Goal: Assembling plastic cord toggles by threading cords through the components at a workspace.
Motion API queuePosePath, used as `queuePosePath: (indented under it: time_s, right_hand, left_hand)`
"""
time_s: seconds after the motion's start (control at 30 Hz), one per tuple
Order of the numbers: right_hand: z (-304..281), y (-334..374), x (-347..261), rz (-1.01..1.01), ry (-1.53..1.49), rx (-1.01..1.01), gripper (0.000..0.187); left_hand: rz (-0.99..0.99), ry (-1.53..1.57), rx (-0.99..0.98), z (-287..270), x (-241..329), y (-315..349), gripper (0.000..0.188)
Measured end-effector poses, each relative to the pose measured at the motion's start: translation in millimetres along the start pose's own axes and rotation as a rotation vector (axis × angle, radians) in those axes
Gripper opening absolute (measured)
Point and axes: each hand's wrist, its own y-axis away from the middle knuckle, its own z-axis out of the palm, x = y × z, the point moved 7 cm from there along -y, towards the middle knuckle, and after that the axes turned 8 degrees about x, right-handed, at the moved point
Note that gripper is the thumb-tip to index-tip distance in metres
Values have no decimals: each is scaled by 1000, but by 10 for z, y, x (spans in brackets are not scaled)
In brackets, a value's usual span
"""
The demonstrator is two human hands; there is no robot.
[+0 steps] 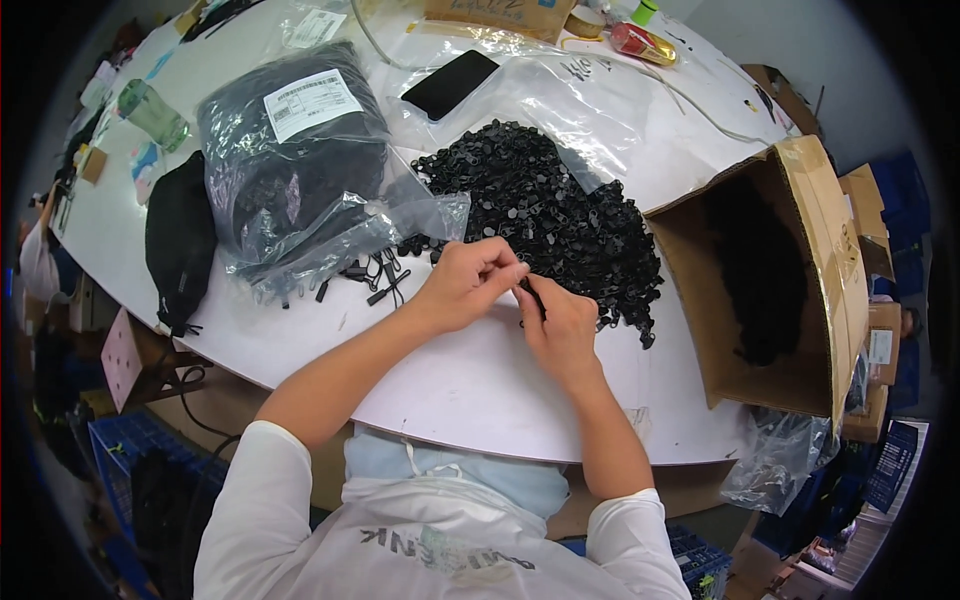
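Observation:
My left hand (466,284) and my right hand (562,326) meet over the table, in front of a heap of small black plastic pieces (520,190) that look like zipper pullers. Between the right thumb and fingers sits a small black piece (530,288), mostly covered by the fingers. The left thumb and forefinger are pinched together right beside it; what they grip is too small to make out. Left of my left hand lie several loose black cord pulls (386,278) with thin loops.
A bulging clear bag of black goods (290,170) stands at left, beside a black pouch (180,235). An open cardboard box (690,270) with black contents lies on its side at right. Farther back are a phone (450,85), clear plastic sheeting (590,115) and a bottle (153,115).

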Motion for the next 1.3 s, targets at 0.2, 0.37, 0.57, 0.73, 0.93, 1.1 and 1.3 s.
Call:
queuePosePath:
  time_s: [0.2,0.37,0.57,0.73,0.93,1.1,1.3]
  right_hand:
    - [-18,-28,31,-66,-23,-16,11]
    - [-24,-34,-19,-118,-47,-63,13]
    - [0,-14,-29,-146,-14,-124,14]
    - [-48,-78,-51,-37,-121,-78,12]
    - [-78,-97,12,33,-187,-43,5]
    - [-65,-77,-11,21,-170,-55,8]
    - [-46,-27,5,77,-113,-46,9]
  left_hand:
    - [-131,-61,-179,-9,-69,-20,30]
    - [-242,-50,-356,114,-60,17,27]
    - [53,-290,29,-116,62,-21,17]
    - [19,6,141,-105,19,-2,10]
    - [-156,335,-31,63,-52,27,11]
    - [40,129,36,-5,61,20,7]
    - [374,-286,12,7,262,48,13]
